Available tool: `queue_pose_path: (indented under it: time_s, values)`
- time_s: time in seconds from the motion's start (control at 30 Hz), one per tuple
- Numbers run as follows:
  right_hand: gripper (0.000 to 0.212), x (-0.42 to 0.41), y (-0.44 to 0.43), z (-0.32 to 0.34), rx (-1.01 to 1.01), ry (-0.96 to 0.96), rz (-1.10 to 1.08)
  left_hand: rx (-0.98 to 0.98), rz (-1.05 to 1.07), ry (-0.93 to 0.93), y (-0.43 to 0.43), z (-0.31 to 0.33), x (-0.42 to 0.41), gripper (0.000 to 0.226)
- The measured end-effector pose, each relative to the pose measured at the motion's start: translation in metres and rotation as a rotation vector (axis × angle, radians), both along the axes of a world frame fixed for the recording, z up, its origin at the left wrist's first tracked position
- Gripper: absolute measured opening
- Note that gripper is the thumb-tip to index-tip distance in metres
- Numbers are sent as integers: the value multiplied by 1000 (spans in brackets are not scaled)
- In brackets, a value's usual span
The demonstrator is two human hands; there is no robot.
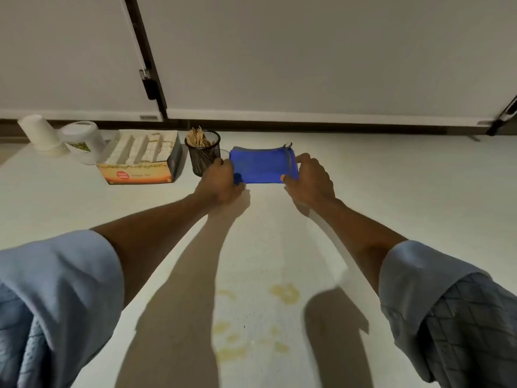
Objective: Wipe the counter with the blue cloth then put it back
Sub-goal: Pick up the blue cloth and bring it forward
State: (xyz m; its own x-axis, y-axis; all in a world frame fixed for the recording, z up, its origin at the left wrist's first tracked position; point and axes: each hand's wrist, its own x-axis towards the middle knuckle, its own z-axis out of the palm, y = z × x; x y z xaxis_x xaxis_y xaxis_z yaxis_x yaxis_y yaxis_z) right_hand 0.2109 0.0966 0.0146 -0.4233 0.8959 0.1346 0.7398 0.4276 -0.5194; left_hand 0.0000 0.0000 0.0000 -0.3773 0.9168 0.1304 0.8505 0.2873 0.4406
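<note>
Both hands held the folded blue cloth at the far side of the bench

The blue cloth (261,165) lay flat between the hands, its long axis running left to right; the left hand (221,180) pinched its left end, the right hand (309,179) its right end, each equally near. Yellowish stains (284,294) sat on the bench (391,191) well nearer the person, so the cloth probably had to be drawn back toward them
</note>
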Motion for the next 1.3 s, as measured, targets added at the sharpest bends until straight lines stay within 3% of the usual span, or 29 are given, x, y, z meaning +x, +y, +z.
queue_pose_path:
  time_s: [0.17,0.3,0.47,0.73,1.03,1.3]
  values:
    - [58,-18,20,-15,-68,26,-84,40,131,-154,23,-7,6,26]
    - [53,-31,29,-23,-97,72,-141,74,329,-354,32,-4,14,26]
    - [37,-33,30,-28,-154,207,-200,94,471,-458,26,-3,19,27]
    - [31,4,-4,5,-197,363,-146,122,385,-576,-26,17,46,12]
    - [9,89,-106,37,-218,159,-79,174,286,-765,-140,35,86,19]
    - [9,147,-245,38,-95,-38,-177,86,153,-658,-244,37,130,16]
